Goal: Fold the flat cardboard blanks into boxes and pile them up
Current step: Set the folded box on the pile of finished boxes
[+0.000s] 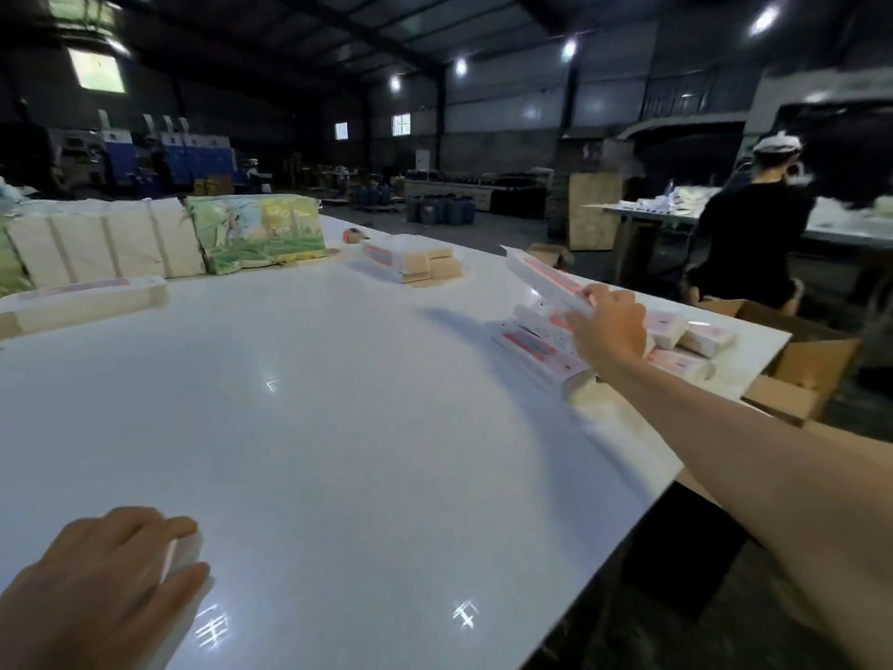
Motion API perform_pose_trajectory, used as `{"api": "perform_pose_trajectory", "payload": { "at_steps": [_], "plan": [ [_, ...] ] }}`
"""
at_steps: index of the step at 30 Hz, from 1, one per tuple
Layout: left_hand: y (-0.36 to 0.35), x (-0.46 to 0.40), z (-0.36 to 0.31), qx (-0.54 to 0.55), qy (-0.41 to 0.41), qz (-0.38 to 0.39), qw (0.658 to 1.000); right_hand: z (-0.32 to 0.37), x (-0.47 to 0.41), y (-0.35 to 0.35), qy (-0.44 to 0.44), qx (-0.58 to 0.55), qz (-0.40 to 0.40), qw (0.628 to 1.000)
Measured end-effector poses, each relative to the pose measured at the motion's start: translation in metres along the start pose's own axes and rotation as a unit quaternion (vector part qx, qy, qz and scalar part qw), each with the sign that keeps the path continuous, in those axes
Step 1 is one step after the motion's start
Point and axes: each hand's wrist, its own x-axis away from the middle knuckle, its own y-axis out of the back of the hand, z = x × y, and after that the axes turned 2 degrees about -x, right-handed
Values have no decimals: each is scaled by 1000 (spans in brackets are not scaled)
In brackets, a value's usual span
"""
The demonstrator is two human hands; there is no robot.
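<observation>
Reaching out to 2 o'clock, right hand (610, 331) has fingers curled round the near end of a flat blank (546, 279), lifting it tilted off the blank stack (541, 353) under it. Left hand (104, 587) at 7 o'clock: fingers and thumb close together, gripping a small white box (186, 553) resting on the white table (338, 403). Folded boxes (691, 338) piled just right of the stack, at table edge. More blanks (410, 261) at 12 o'clock.
</observation>
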Motion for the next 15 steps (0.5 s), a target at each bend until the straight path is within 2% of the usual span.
{"api": "perform_pose_trajectory", "payload": {
  "at_steps": [3,7,11,13,15],
  "plan": [
    [-1,-2,-5,-10,10,-4,1000,-30,3,-9,-41,84,30,995],
    [14,-5,-17,-42,15,-1,999,-17,13,-12,-38,100,16,994],
    [35,1,-45,-72,21,13,997,49,32,-11,114,-40,-12,993],
    [38,4,-51,-99,34,34,994,91,60,-14,201,-111,15,973],
    [40,4,-54,-98,77,61,990,126,102,-20,280,-173,82,941]
  ]
}}
